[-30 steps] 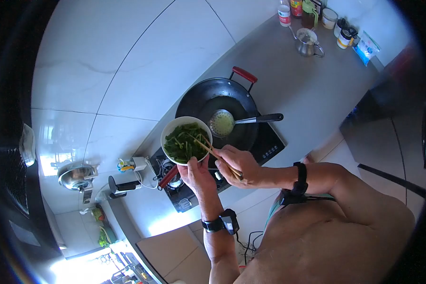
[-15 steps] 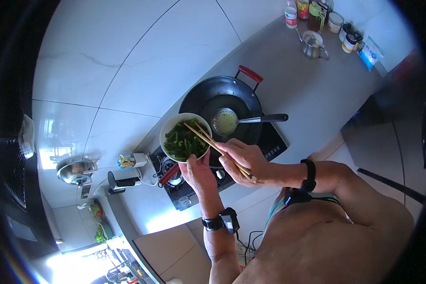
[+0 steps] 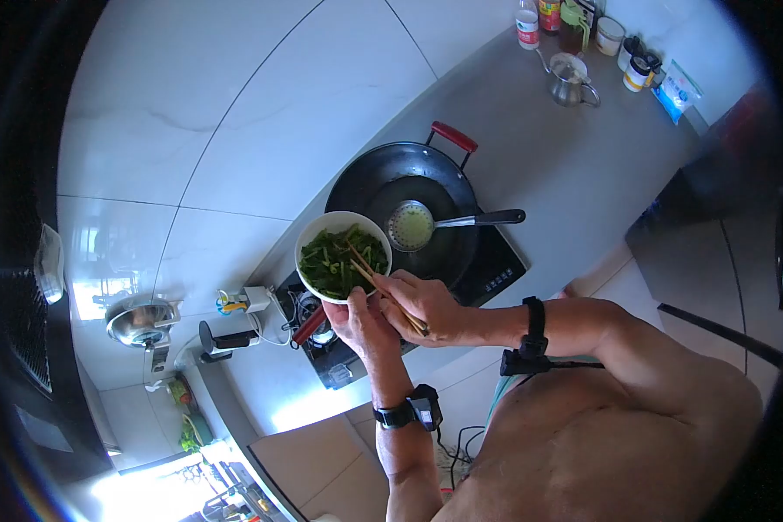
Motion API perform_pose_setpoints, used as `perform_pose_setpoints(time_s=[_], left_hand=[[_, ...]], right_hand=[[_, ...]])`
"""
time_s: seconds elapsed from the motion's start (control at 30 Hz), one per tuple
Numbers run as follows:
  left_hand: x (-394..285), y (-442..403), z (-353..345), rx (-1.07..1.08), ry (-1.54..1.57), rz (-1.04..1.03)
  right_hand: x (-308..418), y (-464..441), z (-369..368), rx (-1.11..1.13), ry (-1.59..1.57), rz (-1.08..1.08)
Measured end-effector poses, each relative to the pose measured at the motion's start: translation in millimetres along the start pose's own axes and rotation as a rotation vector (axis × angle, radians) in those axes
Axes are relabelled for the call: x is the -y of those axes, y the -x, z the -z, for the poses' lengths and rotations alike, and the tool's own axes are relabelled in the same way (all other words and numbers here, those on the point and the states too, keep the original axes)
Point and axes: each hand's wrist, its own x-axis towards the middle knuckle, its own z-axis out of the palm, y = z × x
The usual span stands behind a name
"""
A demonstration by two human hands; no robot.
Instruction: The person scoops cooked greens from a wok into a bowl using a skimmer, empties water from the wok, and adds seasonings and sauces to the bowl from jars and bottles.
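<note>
We hold a white bowl of leafy greens in our left hand, its fingers gripping the near rim, thumb on top. The fingers of our right hand pinch wooden chopsticks, whose tips reach into the greens. The bowl overlaps our view of a dark wok; a perforated ladle lies in the wok, its handle extending past the rim above the grey desk.

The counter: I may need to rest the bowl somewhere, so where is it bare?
Widest: the gray counter between the wok, ladle handle and metal pot. A smaller, glare-lit patch borders the cooktop's left end. Crowded: the corner with bottles and jars, and the cooktop under the wok and bowl.
</note>
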Motion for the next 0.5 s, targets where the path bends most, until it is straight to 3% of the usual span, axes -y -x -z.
perform_pose_setpoints(time_s=[0.5], left_hand=[[-22,-3,-7,-0.001,-0.279,-0.244]], right_hand=[[-12,4,-29,-0.101,-0.259,0.048]])
